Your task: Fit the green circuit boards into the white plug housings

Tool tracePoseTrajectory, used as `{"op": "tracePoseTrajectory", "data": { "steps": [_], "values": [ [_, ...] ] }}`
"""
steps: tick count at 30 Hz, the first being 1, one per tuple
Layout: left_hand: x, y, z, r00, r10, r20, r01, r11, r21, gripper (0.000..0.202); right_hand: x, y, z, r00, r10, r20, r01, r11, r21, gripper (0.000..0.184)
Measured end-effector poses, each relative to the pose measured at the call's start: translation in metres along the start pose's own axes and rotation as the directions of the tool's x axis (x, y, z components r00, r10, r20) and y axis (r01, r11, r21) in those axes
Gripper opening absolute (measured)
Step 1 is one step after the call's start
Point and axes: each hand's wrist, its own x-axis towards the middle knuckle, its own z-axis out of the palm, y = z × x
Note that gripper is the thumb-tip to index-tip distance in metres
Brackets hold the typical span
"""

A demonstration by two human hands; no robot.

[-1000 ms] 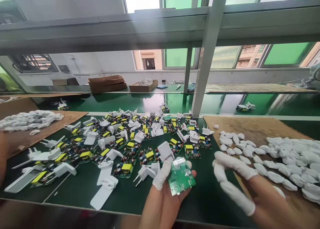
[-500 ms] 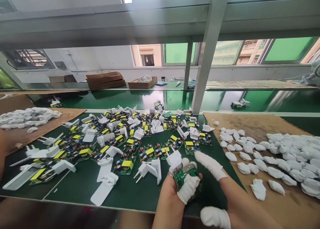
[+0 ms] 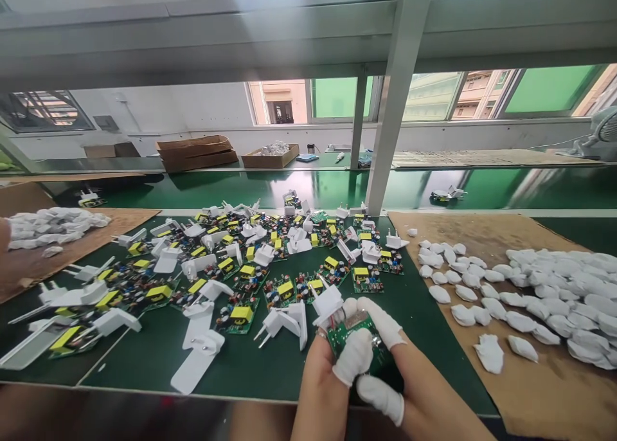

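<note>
Low in the middle of the head view, my left hand [image 3: 332,370] is closed on a green circuit board [image 3: 350,333], its thumb across the board's face. A white plug piece [image 3: 326,305] with pins sticks out at the board's upper left, joined by a red wire. My right hand [image 3: 393,357] is curled round the right side of the same board, index finger along its upper edge and thumb low beside my left thumb. White covers sit on my fingertips. Beyond lie many boards with yellow transformers [image 3: 241,314] and white plug pieces [image 3: 197,360].
White wrapped bundles [image 3: 554,299] cover cardboard [image 3: 448,351] at right; more bundles [image 3: 58,225] lie at left, where another person's hand [image 3: 4,234] shows. A metal post [image 3: 400,94] rises behind the boards. Boxes [image 3: 197,153] stand on the back shelf.
My right hand has come left, its open fingers closing in round the board. The board stays in my left hand. Another person's hand has appeared by the left bundles. The view has shifted slightly.
</note>
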Motion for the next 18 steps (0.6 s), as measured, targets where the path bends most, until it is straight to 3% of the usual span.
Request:
{"op": "tracePoseTrajectory", "data": {
  "steps": [3,7,10,13,18],
  "values": [
    [0.001,-0.002,0.000,0.998,0.003,-0.069,-0.003,1.000,-0.002,0.052,-0.002,0.005,0.004,0.999,-0.016,0.028,0.016,0.999,-0.027,0.063],
    [0.001,-0.003,-0.001,0.993,0.072,-0.095,-0.071,0.997,0.011,0.050,-0.002,0.002,0.009,0.997,-0.049,-0.057,0.048,0.998,-0.028,0.052],
    [0.000,-0.004,-0.003,0.995,0.081,-0.064,-0.083,0.996,-0.027,0.045,0.001,-0.009,0.010,0.999,0.050,0.014,-0.052,0.977,0.206,0.052],
    [-0.002,-0.005,-0.005,0.984,0.159,-0.078,-0.146,0.978,0.151,0.044,0.005,-0.017,0.011,0.995,0.051,0.083,-0.083,0.893,0.443,0.051],
    [-0.001,-0.010,-0.010,0.949,0.312,-0.046,-0.251,0.836,0.488,0.049,0.011,-0.011,0.020,0.994,0.110,0.000,-0.104,0.935,0.339,0.032]
  ]
}}
